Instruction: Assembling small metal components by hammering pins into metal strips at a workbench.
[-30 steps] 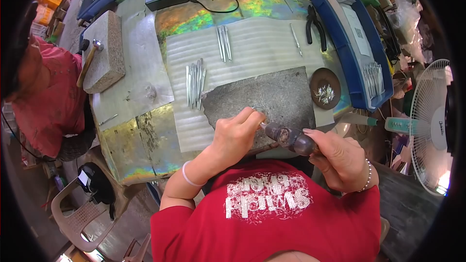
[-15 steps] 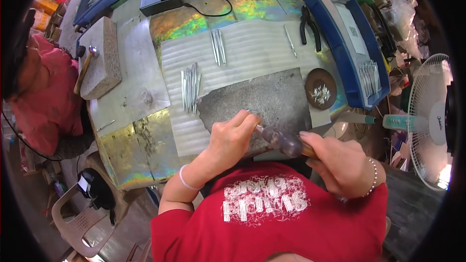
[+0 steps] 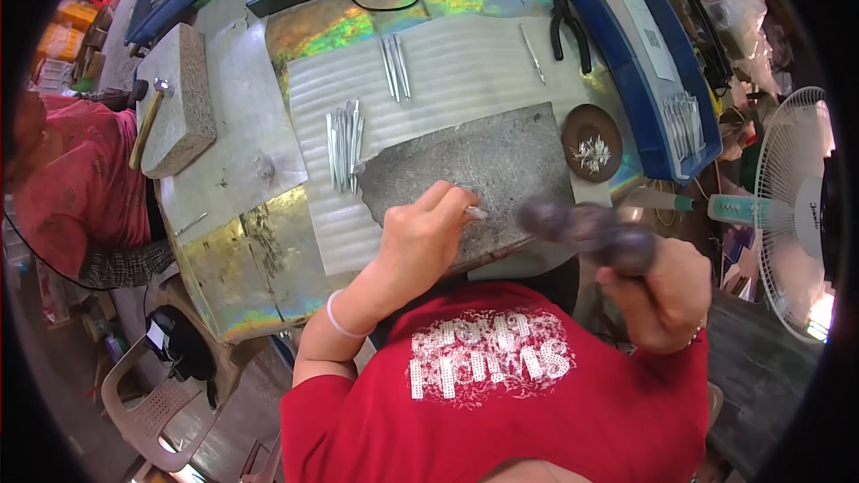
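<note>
While a person in red (image 3: 76, 183) sits off the left side of the counter (image 3: 242, 259), a grey stone block (image 3: 183, 94) rests well to the left of the dark slab (image 3: 483, 174), with a small wooden-handled hammer (image 3: 148, 121) lying against the block's left edge. Closer to the slab, just off its upper left corner, a bunch of thin silver rods (image 3: 344, 143) lies on the ribbed sheet (image 3: 447, 72), and a smaller group of rods (image 3: 394, 67) lies above the slab. The left hand (image 3: 425, 237) rests on the slab's lower left part, fingers pinched closed on a small silver piece (image 3: 477, 212) held against the slab's surface. Right of that piece, over the slab's lower right corner, hangs the blurred dark mallet (image 3: 582, 228); the right hand (image 3: 662, 291) is clenched around its handle, just off the slab's right end. Above the slab's right edge a single thin rod (image 3: 532, 54) and black pliers (image 3: 570, 29) lie on the sheet. A round brown dish (image 3: 592, 141) with silver bits sits just beside the slab's upper right corner, and a blue tray (image 3: 644, 80) lies beyond it. Well to the slab's right stands a white fan (image 3: 787, 206).
</note>
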Demonstrator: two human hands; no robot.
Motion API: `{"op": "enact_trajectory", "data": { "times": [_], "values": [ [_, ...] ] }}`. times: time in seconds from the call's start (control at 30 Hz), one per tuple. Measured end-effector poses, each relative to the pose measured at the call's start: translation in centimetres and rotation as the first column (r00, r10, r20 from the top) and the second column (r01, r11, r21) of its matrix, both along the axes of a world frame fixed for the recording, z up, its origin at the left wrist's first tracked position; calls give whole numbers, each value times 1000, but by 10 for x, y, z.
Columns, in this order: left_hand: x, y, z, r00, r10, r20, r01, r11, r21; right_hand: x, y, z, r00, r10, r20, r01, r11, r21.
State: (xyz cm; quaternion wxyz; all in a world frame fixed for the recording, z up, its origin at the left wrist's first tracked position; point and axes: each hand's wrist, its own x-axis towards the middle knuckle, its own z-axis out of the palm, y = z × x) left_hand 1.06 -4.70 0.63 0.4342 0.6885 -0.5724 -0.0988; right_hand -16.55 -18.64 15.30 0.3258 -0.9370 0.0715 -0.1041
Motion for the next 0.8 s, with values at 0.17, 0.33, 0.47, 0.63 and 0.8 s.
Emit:
{"op": "enact_trajectory", "data": {
  "times": [0.17, 0.33, 0.47, 0.63, 0.8],
  "values": [
    [4, 11, 17, 334, -111, -936, -21, 992, -125, 2, -6, -31, 990, -131, -50, 135, 988, 81],
    [12, 12, 24, -139, -199, -970, -83, 978, -189, 8, -12, -105, 960, -275, -51, 275, 961, -10],
    [14, 10, 16, -151, -186, -971, -67, 982, -178, 11, -9, -128, 941, -308, -141, 281, 942, -184],
    [14, 4, 11, -138, -147, -979, -72, 988, -138, 16, -12, -128, 950, -264, -165, 210, 935, -286],
    [15, 0, 14, -42, -88, -995, -101, 991, -83, 27, -50, -121, 975, -177, -130, 167, 982, -84]
  ]
}}
